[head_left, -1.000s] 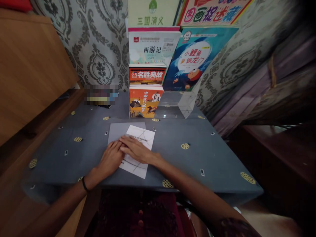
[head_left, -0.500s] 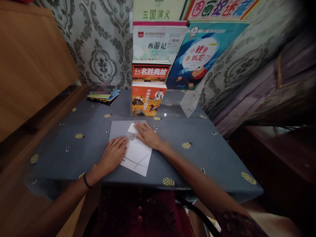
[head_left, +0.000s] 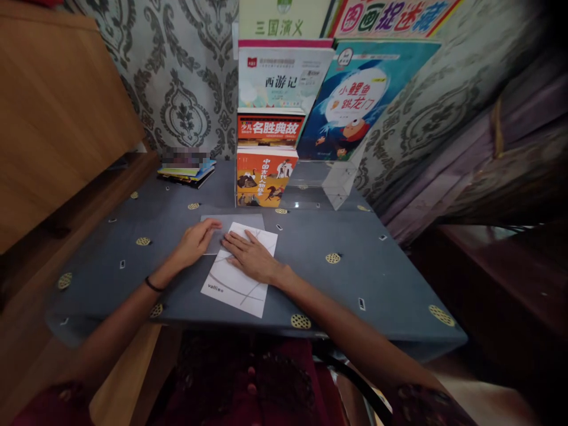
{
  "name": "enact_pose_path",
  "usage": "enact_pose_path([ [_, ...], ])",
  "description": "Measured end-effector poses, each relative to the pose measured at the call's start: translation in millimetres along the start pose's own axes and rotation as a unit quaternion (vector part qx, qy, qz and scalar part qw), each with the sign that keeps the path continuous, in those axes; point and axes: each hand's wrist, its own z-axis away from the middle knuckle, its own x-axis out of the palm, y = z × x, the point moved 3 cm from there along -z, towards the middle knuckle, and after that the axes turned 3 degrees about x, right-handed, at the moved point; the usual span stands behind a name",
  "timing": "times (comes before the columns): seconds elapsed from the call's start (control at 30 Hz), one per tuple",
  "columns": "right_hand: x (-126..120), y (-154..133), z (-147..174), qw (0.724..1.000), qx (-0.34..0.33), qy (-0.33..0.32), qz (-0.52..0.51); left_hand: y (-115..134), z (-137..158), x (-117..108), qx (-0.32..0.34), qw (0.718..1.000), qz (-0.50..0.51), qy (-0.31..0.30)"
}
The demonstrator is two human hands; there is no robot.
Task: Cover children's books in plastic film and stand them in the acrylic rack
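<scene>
A white leaflet (head_left: 235, 285) with curved grey lines and the word "valli" near its lower left corner lies aslant on the table. My right hand (head_left: 251, 257) rests flat on its upper part, fingers stretched toward the upper left. Beneath the leaflet's top, a pale grey sheet (head_left: 242, 219) shows at the back and left. My left hand (head_left: 195, 241) is over the left edge of this sheet, apart from the leaflet, its fingers loosely bent and extended with nothing visible in them.
The table (head_left: 164, 278) has a grey cloth with pineapple prints. Behind the sheets, a clear stand (head_left: 306, 198) holds several upright books, an orange book (head_left: 266, 177) lowest. A small book stack (head_left: 186, 173) lies at the back left. A wooden cabinet (head_left: 57, 112) stands at left.
The leaflet's upper part, showing a small white and grey flap before, now lies flat. My right hand has slid left and nearer over it. My left hand has left the leaflet, moving back and left.
</scene>
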Motion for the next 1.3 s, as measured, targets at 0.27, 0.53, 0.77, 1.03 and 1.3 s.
enact_pose_path([
  [0.27, -6.4, -11.2, 1.1, 0.999, -0.01, -0.037, -0.002, -8.8, -30.2, 26.1, 0.047, 0.997, -0.029, -0.06],
  [0.53, -8.7, -66.8, 34.4, 0.99, -0.122, -0.057, -0.046, -9.3, -27.4, 27.9, 0.055, 0.995, -0.075, -0.037],
  [0.77, -16.8, -78.5, 57.2, 0.982, -0.152, -0.073, -0.08, -8.4, -24.4, 29.9, 0.08, 0.994, -0.068, -0.023],
  [1.03, -15.6, -42.3, 65.3, 0.994, -0.011, -0.03, -0.101, -13.9, -20.1, 32.9, 0.081, 0.994, -0.07, -0.019],
  [1.3, -14.3, 17.3, 72.1, 0.989, 0.137, 0.021, -0.043, -16.5, -20.6, 34.1, 0.069, 0.994, -0.078, -0.028],
])
